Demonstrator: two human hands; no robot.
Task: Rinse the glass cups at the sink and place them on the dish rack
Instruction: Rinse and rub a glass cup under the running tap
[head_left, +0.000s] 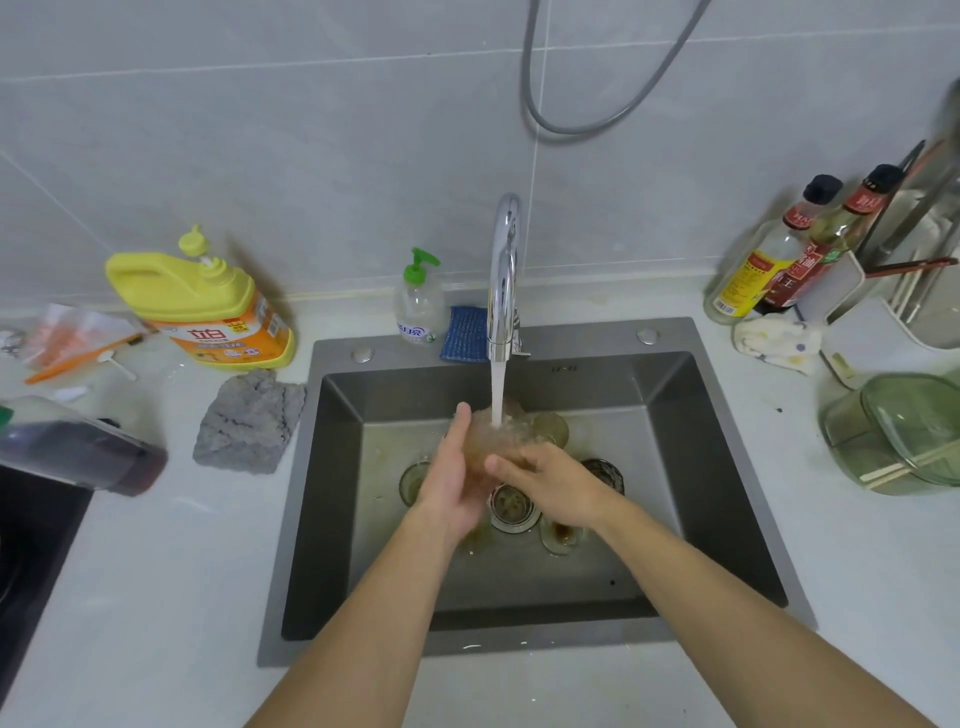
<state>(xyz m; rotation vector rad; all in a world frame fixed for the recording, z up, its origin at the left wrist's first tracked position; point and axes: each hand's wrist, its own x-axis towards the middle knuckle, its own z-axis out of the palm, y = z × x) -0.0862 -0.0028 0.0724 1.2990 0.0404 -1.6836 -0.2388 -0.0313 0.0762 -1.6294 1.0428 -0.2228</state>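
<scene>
Water runs from the chrome faucet (505, 270) into a clear glass cup (501, 434) held over the grey sink (727, 467). My left hand (457, 473) cups the glass from the left, fingers up along its side. My right hand (550, 483) grips it from the right, fingers curled at the rim. Several more glass cups stand on the sink floor: one at the left (413, 483), one behind (553, 428), one at the right (605, 475) and one near the drain (561, 538) with brown residue. The dish rack (883, 317) stands at the far right on the counter.
A yellow detergent jug (208, 306), a green-pump soap bottle (418, 301) and a blue sponge (465, 335) sit behind the sink. A grey cloth (249, 421) lies left of it. Sauce bottles (779, 260), a white rag (779, 343) and a green lidded container (904, 436) are on the right.
</scene>
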